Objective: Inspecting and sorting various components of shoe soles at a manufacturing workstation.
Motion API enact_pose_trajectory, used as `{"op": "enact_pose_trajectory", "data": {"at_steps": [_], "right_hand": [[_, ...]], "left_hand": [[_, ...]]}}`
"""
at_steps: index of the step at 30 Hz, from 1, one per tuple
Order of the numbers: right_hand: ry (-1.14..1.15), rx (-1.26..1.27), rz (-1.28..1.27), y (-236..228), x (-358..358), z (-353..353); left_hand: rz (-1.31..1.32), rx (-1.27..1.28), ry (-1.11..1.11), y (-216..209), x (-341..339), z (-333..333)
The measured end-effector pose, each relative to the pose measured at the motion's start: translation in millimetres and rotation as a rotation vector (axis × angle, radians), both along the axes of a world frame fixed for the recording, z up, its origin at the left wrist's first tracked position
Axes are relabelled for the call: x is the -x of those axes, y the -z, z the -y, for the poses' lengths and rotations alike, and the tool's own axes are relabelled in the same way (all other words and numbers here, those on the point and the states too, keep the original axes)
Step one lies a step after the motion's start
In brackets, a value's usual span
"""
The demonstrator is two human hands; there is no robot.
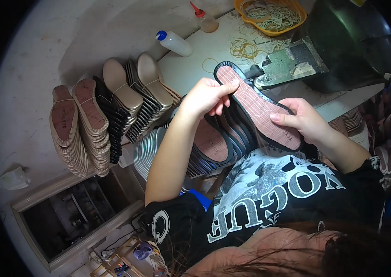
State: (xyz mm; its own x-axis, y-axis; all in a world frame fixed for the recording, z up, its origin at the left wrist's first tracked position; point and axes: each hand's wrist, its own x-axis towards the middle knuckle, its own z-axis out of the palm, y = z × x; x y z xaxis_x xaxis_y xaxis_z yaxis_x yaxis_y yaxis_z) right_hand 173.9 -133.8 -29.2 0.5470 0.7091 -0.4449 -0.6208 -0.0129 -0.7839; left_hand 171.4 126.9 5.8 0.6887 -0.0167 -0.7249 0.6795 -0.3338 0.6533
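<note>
Pink insole (259, 106) with black edging is held at a slant — near a row of stacked insoles (211, 142). Left hand (208, 97) pinches its upper part, thumb on the pink face; right hand (301, 119) pinches the lower part — rear fingers largely hidden.

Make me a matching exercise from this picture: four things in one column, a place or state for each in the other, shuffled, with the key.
Things
1. Left hand
2. Right hand
3. Blue-capped bottle
4. Basket

Places or states
A. Yellow, holding a heap of thin bands
B. Grips the pink-faced sole toward the end nearer the shirt
C. Beside the red-tipped bottle
D. Grips the sole toward the end farther from the shirt

Pairs: 1-D, 2-B, 3-C, 4-A
</note>
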Motion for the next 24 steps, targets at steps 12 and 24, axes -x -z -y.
{"op": "enact_pose_trajectory", "data": {"at_steps": [12, 24], "right_hand": [[-0.169, -0.298, -0.14, 4.5, 27.7, -45.1], [0.245, -0.401, 0.605, -64.8, 61.9, -33.4]], "left_hand": [[0.76, 0.386, -0.823, 14.5, 46.3, 14.7], [1.125, 0.426, -0.43, -17.0, 113.6, 81.2]]}}
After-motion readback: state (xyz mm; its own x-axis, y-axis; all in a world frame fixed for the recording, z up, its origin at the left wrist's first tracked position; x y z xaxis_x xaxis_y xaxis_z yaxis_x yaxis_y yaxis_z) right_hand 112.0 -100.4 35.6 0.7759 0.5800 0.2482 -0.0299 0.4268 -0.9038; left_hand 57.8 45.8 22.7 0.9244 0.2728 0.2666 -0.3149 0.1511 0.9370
